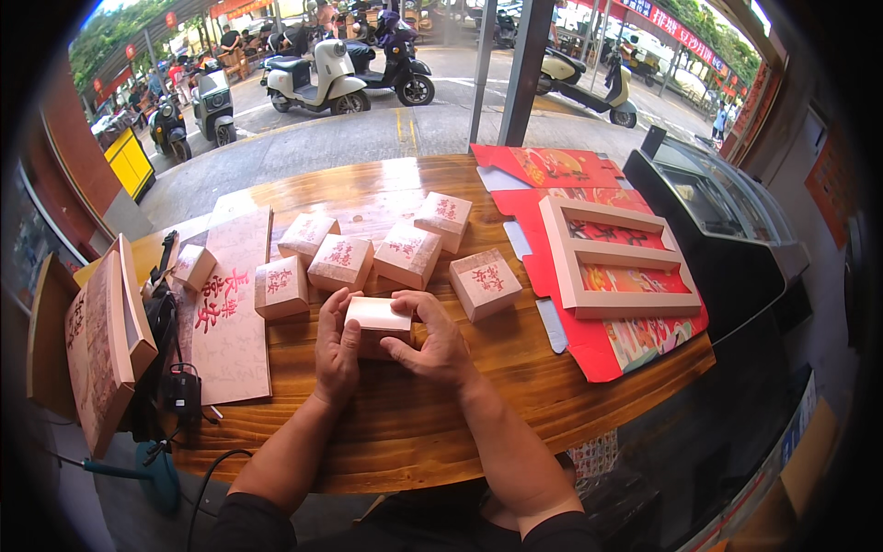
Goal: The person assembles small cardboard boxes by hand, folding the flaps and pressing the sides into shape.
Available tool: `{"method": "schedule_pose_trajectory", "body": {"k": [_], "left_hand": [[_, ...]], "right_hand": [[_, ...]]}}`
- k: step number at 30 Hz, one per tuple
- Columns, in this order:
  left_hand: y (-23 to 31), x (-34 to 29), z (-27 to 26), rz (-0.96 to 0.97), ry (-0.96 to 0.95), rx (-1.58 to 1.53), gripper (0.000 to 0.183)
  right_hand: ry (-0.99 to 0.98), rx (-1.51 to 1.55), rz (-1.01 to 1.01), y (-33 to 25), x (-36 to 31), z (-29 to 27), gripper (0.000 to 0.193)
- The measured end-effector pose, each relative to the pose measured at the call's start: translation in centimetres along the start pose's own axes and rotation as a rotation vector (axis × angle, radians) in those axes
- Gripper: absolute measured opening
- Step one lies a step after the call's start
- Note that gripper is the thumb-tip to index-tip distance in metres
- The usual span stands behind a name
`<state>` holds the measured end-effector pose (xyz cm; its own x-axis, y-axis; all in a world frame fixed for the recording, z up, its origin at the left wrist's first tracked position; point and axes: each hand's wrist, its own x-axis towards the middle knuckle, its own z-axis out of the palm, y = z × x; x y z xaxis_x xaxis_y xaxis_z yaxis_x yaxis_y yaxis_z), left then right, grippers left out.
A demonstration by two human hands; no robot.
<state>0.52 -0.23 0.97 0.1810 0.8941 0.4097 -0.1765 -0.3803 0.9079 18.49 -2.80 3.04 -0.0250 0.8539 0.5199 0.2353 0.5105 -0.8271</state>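
Between my two hands, over the near middle of the wooden table, is a small cardboard box (379,316) with a plain, shiny pale side facing up. My left hand (337,345) grips its left side, thumb along the near edge. On the right side, my right hand (432,339) has its thumb near the front and fingers at the far corner. Just beyond stand several small pinkish-tan boxes with red lettering, among them one box (340,262) in the middle, one (280,287) near my left hand and one (485,284) right of my right hand.
A flat printed board (235,359) lies at the left, with a small box (194,267) on it. Beside it are larger boxes (97,350) and a black adapter (182,391). A divided tray frame (575,276) rests on red printed card (598,363) at the right, near a glass display case (727,198).
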Motion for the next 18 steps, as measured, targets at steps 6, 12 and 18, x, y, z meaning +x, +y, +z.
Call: {"method": "schedule_pose_trajectory", "body": {"k": [6,12,18], "left_hand": [[-0.3,0.1,-0.2,-0.019,-0.011,-0.069,0.047],[-0.6,0.2,-0.5,-0.088,-0.05,-0.148,0.042],[-1.9,0.1,-0.5,-0.009,-0.113,-0.039,0.071]], "right_hand": [[0.098,0.016,0.28,0.3,0.0,-0.1,0.038],[0.248,0.638,0.363,2.6,0.0,-0.4,0.023],[0.194,0.84,0.461,1.4,0.5,-0.5,0.021]]}}
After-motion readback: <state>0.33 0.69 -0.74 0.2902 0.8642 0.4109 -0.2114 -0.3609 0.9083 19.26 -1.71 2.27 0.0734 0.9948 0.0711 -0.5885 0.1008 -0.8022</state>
